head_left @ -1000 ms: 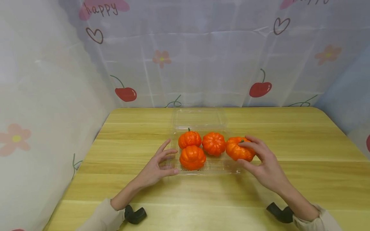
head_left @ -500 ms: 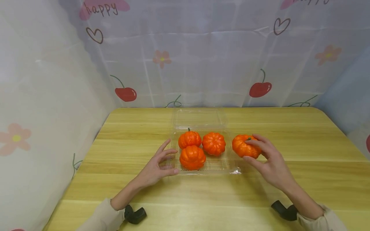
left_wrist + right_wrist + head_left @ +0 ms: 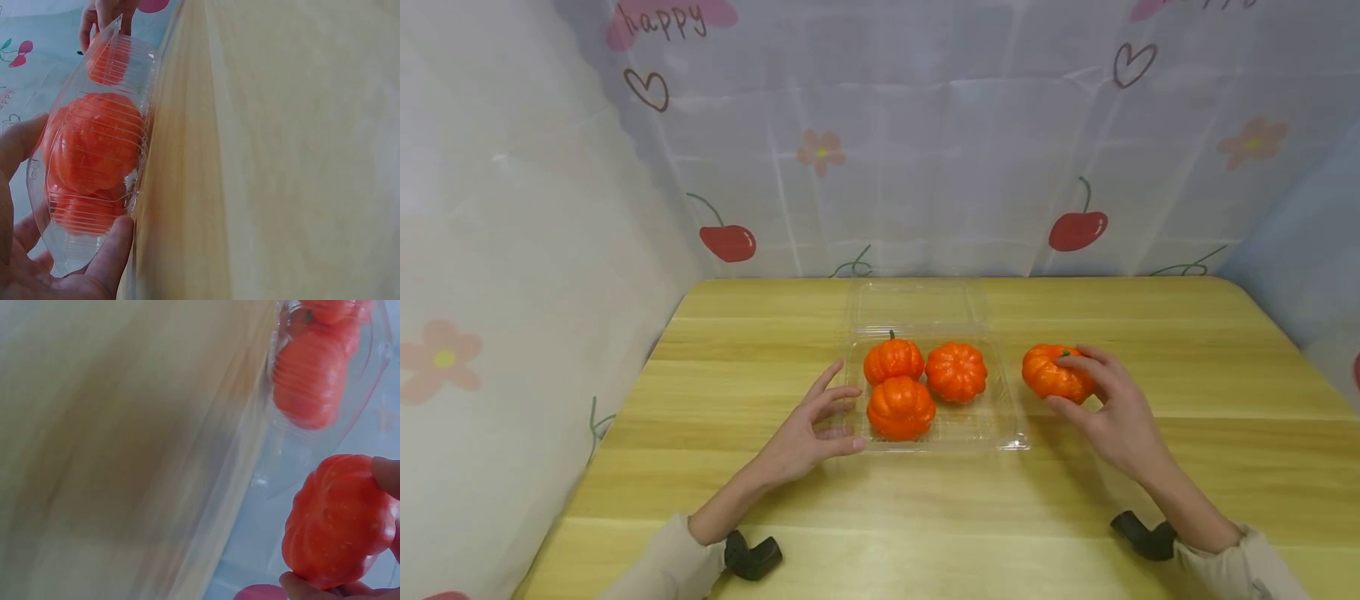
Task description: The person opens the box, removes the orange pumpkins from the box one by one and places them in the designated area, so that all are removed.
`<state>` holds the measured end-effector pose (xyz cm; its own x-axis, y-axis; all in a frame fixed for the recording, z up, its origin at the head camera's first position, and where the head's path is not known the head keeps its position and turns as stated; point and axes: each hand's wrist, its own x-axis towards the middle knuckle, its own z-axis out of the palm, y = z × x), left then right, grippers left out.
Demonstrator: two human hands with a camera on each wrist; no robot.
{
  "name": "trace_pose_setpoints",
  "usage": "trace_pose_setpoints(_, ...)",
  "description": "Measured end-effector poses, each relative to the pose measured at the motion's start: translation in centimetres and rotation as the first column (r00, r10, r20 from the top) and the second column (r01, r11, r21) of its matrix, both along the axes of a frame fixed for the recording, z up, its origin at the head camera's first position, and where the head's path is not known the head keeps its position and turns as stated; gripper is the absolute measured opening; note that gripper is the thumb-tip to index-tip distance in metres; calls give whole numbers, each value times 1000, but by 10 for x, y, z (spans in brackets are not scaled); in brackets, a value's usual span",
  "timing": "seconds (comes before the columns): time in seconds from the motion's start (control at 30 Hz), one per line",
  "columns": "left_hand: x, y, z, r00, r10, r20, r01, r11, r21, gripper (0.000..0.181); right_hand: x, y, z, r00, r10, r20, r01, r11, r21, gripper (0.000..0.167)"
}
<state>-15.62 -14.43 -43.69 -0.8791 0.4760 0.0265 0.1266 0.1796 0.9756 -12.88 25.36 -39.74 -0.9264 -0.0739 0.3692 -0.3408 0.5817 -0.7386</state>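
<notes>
Moving one pumpkin at the box's right side, left hand bracing

Right hand (image 3: 1116, 417), right of centre in the head view: fingers curled, pinching the held pumpkin (image 3: 1045, 375), gap only as wide as the fruit. It sits just beside the clear box (image 3: 973, 427), outside the right wall, and looks lifted off the surface (image 3: 880, 517).

Left hand (image 3: 808, 433), left of centre: fingers spread wide and relaxed, touching the box's left end, no grip on any pumpkin. Likely there to steady it.

Inside the box, mid-frame: stemmed pumpkin (image 3: 892, 363) at the back left, front pumpkin (image 3: 901, 408) just below it in the frame, third pumpkin (image 3: 956, 372) to their right. Lid (image 3: 917, 302) open, hinged at the back.

Step, as judged: carrying a single pumpkin past the right wall; in or out can't be told from this instant. Next move calls for a secure pinch, height enough to miss that wall, and a gentle release once supported. Risk: box is thin, probably light, could slide if bumped; smooth round pumpkin might roll.
</notes>
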Motion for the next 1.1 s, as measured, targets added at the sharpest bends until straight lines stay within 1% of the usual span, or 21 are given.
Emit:
trace_pose_setpoints(0.17, 1, 0, -1, 1000, 6, 4, -6, 1000, 1, 73, -3, 4, -3, 999, -8, 36, 9, 999, -36, 34)
trace_pose_setpoints(0.3, 0, -1, -1, 1000, 2, 4, -2, 1000, 5, 73, -6, 6, -5, 998, -32, 58, 34, 999, -20, 30)
trace_pose_setpoints(0.6, 1, -2, -2, 1000, -3, -1, 3, 1000, 7, 68, -16, 12, -9, 991, -63, 118, 66, 998, -19, 35)
trace_pose_setpoints(0.83, 2, -1, -2, 1000, -3, -1, 3, 1000, 12, 68, -22, 18, -12, 983, -110, 150, 105, 994, 38, 36)
trace_pose_setpoints(1.0, 3, -2, -1, 1000, -5, 4, 4, 1000, 12, 68, -24, 21, -15, 978, -122, 167, 112, 991, 70, 38)
trace_pose_setpoints(1.1, 2, -2, -2, 1000, -3, 1, 3, 1000, 14, 67, -27, 24, -17, 974, -125, 187, 112, 991, 77, 42)
